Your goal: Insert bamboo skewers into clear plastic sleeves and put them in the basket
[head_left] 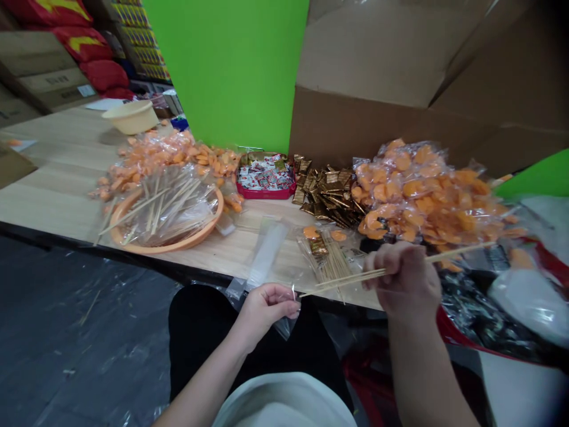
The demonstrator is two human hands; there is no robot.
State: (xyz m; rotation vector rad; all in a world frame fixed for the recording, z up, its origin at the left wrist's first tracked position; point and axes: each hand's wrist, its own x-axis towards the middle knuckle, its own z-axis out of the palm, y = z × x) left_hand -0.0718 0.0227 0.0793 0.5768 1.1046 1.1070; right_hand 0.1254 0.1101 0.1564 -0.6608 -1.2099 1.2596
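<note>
I see left hand pinching clear bag, right hand closed around bamboo skewers over tabletop.

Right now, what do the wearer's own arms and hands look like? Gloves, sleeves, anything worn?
Both are bare: no gloves, and no rings, watch or wristbands visible on the left hand or right hand. No sleeves show on either forearm. Fingers are uncovered, nails short and unpainted as far as visible.

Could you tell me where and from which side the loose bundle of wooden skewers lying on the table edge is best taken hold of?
Grip the wooden skewers around the middle of the bundle, coming from above with the right hand, which is nearest. They lie flat and fanned on the table, tips toward the near edge, so pinching across the middle would probably gather them.
</note>
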